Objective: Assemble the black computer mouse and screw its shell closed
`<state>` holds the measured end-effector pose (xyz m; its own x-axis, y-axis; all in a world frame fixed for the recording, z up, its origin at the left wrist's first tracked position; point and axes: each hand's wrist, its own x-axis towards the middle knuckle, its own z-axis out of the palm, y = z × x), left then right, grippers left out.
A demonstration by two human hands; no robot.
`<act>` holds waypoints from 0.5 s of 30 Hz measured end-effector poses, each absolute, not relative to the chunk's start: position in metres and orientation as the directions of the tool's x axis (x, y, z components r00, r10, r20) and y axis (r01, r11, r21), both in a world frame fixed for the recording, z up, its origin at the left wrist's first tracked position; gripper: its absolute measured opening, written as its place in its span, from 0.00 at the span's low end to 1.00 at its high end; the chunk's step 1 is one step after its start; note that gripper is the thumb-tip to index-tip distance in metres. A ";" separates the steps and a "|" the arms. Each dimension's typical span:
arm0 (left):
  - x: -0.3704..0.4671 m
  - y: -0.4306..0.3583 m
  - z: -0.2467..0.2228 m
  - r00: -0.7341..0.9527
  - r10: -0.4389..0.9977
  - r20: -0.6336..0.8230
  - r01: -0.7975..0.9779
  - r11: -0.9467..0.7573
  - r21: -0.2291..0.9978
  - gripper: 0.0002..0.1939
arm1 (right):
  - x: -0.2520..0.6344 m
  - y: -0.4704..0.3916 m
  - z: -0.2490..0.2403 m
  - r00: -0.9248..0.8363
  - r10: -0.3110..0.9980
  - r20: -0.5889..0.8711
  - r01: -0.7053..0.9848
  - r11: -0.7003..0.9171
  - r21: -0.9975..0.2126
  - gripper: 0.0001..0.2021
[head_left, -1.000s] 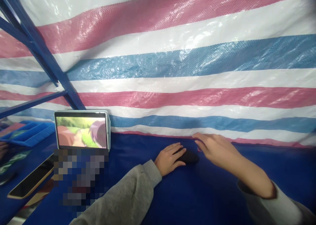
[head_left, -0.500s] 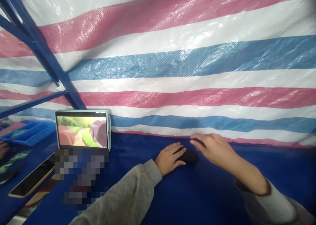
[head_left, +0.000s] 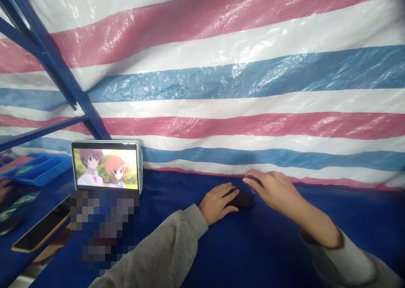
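A dark, rounded object that looks like a computer mouse lies on the blue table. My left hand grips its left end, with the thumb on the near side and the fingers over the far side. Just above its right end is my right hand, thumb and forefinger brought together in a pinch. A tiny reddish glint shows below those fingertips, but what they hold is too small and hidden to make out.
A tablet playing a cartoon stands at the left, with a phone lying near it. Beyond are a blue compartment tray and another person's hand. Striped sheeting and a blue metal frame rise behind.
My right fingertips have shifted very slightly over the mouse, and the reddish glint below them shows more plainly. My left hand stays put. The tablet picture has changed.
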<state>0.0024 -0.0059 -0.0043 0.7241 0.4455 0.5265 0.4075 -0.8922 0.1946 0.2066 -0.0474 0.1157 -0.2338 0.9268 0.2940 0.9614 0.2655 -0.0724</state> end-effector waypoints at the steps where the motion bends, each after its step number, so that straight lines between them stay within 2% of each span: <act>1: 0.002 -0.006 -0.004 0.725 0.445 0.526 0.407 -0.892 0.194 0.28 | 0.207 -0.047 0.115 -0.228 0.930 0.289 0.963 0.259 -0.073 0.16; 9: 0.002 -0.007 -0.003 0.730 0.448 0.516 0.419 -0.890 0.181 0.28 | 0.209 -0.050 0.116 -0.194 0.960 0.201 0.978 0.205 -0.036 0.20; 12: 0.002 -0.007 -0.004 0.728 0.450 0.516 0.422 -0.889 0.179 0.29 | 0.209 -0.052 0.118 -0.170 0.964 0.203 0.982 0.183 -0.047 0.20; 15: 0.002 -0.007 -0.004 0.732 0.450 0.512 0.426 -0.888 0.171 0.29 | 0.209 -0.053 0.118 -0.208 0.949 0.237 0.972 0.229 -0.062 0.19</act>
